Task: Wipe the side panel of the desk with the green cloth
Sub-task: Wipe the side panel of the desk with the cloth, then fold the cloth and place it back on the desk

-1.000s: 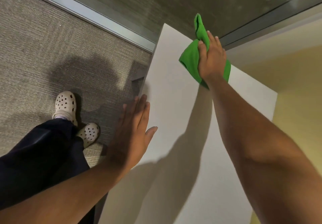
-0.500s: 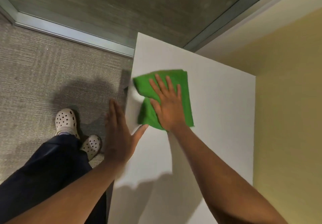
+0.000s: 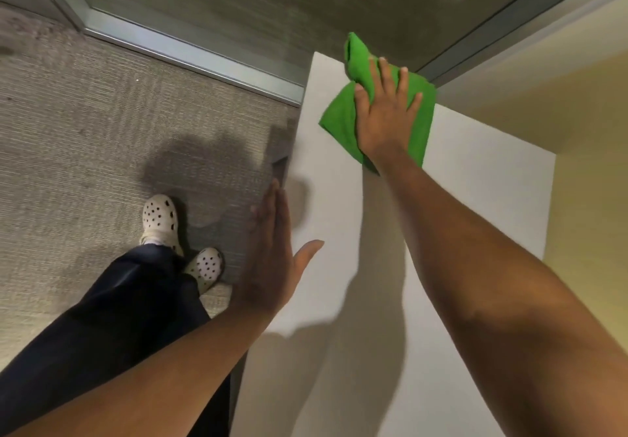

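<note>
Right hand (image 3: pixel 385 113) flat on the green cloth (image 3: pixel 343 120), fingers spread, pressing it against the white side panel (image 3: pixel 475 191) near the panel's far edge. Thumb hooks a fold of the cloth; not a closed grip, just palm pressure. One bunched corner of the cloth sticks out past the panel edge, over the dark glass (image 3: pixel 272 4) behind. Rest of the cloth lies flat under and around the hand, on both sides of the wrist.

Left hand (image 3: pixel 272 259) empty, fingers straight and together, thumb out to the side. It sits at the panel's left edge, nearer the camera than the cloth, well apart from it. Cannot tell if the palm touches the panel or only hovers beside it.

Arm shadows fall across the lower part of the panel. Yellow wall (image 3: pixel 584 232) to the right of the panel. Left of it, grey carpet (image 3: pixel 85 130) with a metal frame strip (image 3: pixel 190 52) at the base of the glass. Dark trouser leg (image 3: pixel 112 327) and two white perforated clogs (image 3: pixel 159 219) on the carpet.
</note>
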